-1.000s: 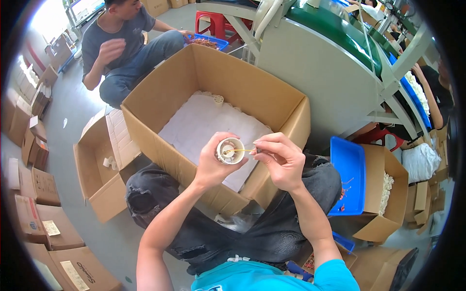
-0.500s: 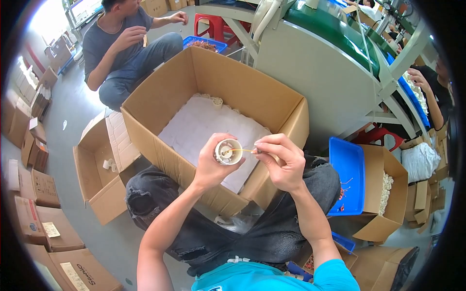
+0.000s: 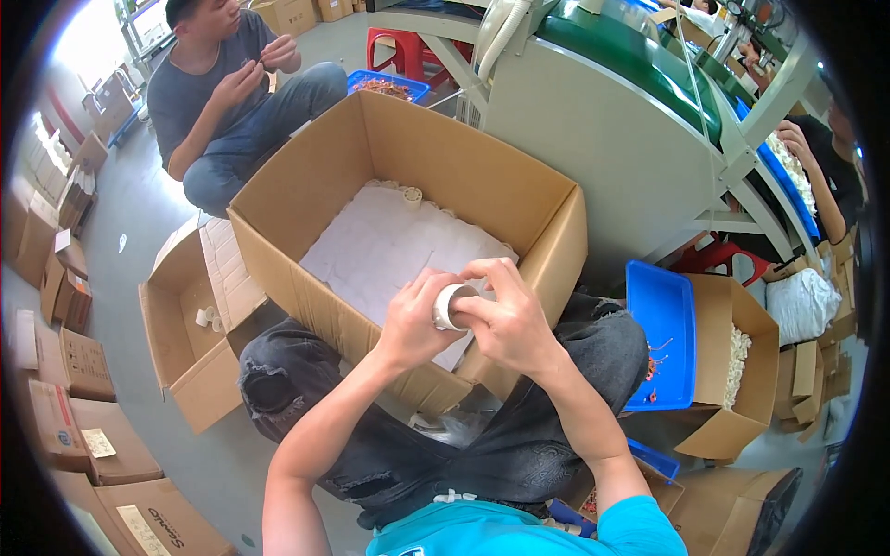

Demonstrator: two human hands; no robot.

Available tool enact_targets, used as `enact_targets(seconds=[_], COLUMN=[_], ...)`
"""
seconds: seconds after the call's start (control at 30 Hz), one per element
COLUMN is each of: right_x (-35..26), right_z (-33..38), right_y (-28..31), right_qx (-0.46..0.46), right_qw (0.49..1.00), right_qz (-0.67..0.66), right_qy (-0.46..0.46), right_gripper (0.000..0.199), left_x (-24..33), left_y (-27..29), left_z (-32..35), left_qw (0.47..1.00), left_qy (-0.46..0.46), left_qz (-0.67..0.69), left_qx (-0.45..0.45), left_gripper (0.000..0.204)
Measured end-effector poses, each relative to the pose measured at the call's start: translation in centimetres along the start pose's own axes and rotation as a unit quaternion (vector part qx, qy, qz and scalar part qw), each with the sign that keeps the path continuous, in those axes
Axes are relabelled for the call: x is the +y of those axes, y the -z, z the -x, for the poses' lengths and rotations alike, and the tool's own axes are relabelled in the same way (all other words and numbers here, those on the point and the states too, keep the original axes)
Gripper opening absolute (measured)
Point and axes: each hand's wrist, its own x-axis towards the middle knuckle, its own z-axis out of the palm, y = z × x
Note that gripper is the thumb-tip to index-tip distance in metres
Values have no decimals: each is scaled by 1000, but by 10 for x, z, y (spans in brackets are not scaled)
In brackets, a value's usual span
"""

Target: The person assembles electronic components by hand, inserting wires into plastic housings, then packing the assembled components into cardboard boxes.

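My left hand (image 3: 408,320) is wrapped round a short white plastic cylinder (image 3: 439,309), its open mouth tilted toward my right hand. The fingers of my right hand (image 3: 514,324) are closed together and reach into that mouth; whatever they pinch is hidden inside. Both hands are above the near edge of a large cardboard box (image 3: 464,153). Within the box lies a white sheet (image 3: 371,241), with a similar white cylinder (image 3: 413,196) standing by its far edge and more round white parts along that side.
An open carton (image 3: 190,334) with a few white pieces sits left. To the right are a blue tray (image 3: 663,324) holding small red wired parts and a carton (image 3: 751,324) of white parts. A machine (image 3: 593,139) stands behind; a co-worker (image 3: 222,102) sits far left.
My right hand has moved left to the cylinder, its fingers now inside the mouth. The yellow wire it pinched is no longer visible. The co-worker's hands have come together.
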Motion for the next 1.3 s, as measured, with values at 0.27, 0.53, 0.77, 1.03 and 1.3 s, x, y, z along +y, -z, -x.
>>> enact_targets(seconds=[0.27,0.53,0.77,1.03,1.3], right_x=[-5,-6,-2,6,12], right_z=[1,6,7,13,8], right_y=[0,4,0,-15,-14], right_qx=[-18,-53,-51,-8,-24], right_qw=[998,983,964,970,954], right_qz=[-17,-98,-157,-165,-189], right_qy=[-59,-147,-207,-178,-230], right_gripper=[12,13,14,14,14], left_x=[1,0,2,-3,-5], left_y=[-4,-6,-8,-10,-12], left_z=[-1,1,1,5,5], left_qw=[997,996,996,998,997], left_qy=[-32,-51,-42,-30,12], left_qz=[62,76,73,48,77], left_qx=[20,15,14,1,2], left_gripper=[50,47,45,48,50])
